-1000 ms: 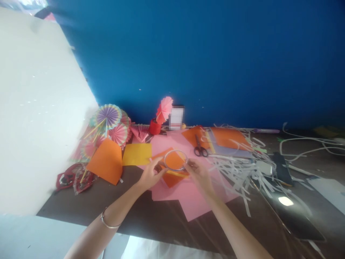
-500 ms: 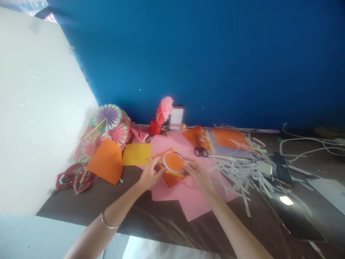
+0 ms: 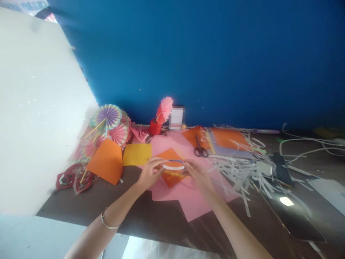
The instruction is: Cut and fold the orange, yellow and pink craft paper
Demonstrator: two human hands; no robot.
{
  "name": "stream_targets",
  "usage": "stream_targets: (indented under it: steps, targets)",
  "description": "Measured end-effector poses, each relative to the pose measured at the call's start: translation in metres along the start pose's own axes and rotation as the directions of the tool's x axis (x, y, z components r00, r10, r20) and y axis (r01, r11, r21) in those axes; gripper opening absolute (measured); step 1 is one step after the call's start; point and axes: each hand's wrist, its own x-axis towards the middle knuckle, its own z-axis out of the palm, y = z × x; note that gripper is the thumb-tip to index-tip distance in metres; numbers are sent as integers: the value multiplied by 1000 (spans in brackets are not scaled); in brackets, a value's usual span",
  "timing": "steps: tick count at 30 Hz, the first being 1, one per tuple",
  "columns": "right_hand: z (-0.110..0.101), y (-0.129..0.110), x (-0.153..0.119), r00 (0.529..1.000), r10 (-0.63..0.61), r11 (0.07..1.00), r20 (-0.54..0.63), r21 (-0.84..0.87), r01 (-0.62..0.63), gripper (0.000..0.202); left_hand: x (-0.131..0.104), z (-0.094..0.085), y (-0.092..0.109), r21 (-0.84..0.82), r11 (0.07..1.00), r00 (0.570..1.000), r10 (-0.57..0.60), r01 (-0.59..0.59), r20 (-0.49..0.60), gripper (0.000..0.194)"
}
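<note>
A: What's crowding the hands?

B: Mostly paper. The scissors [image 3: 201, 151] lie just beyond the right hand [image 3: 198, 175], and a tangle of white strips [image 3: 234, 172] spreads out to its right. Past the left hand [image 3: 150, 175] there's a yellow sheet [image 3: 137, 154], and farther left an orange sheet [image 3: 106, 162] in front of folded fans [image 3: 107, 117].

A: And the ring?

B: The white ring [image 3: 173, 167], bluish inside, is between the two hands, over an orange square [image 3: 170, 181] on pink sheets [image 3: 188, 205]. It's tipped nearly edge-on; how high it sits, I can't tell.

A: How is it gripped?

B: Each hand pinches one side of it between thumb and fingers.

A: Any room to move?

B: Brown tabletop [image 3: 121, 205] shows between the pink sheets and the front edge, though one pink corner points that way. A blue wall [image 3: 202, 54] closes off the back. At the right, a dark glossy slab [image 3: 299, 217] and white cables [image 3: 296, 141] take up space.

A: Containers?

B: A red pot [image 3: 155, 127] at the back, with a pink fan [image 3: 164, 109] tilting out of it. At far left, a crinkled clear wrapper [image 3: 84, 180] has something red in it, too blurred to name.
</note>
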Motion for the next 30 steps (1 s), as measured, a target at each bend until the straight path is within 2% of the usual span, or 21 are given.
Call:
stream_targets:
  steps: [5, 15, 24, 30]
  targets:
    - [-2, 6, 4, 1000, -6, 1000, -19, 2, 6, 40, -3, 0, 3, -75, 995, 996, -66, 71, 57, 34]
    - [-2, 4, 4, 999, 26, 1000, -26, -10, -26, 43, -2, 0, 10, -42, 999, 999, -31, 33, 40, 30]
    - [-1, 3, 4, 1000, 6, 1000, 1, -11, -6, 40, -2, -1, 9, -47, 998, 999, -36, 38, 40, 35]
    - [-2, 4, 4, 999, -15, 999, 32, -30, 16, 40, -1, -2, 11, -26, 999, 999, -21, 22, 41, 30]
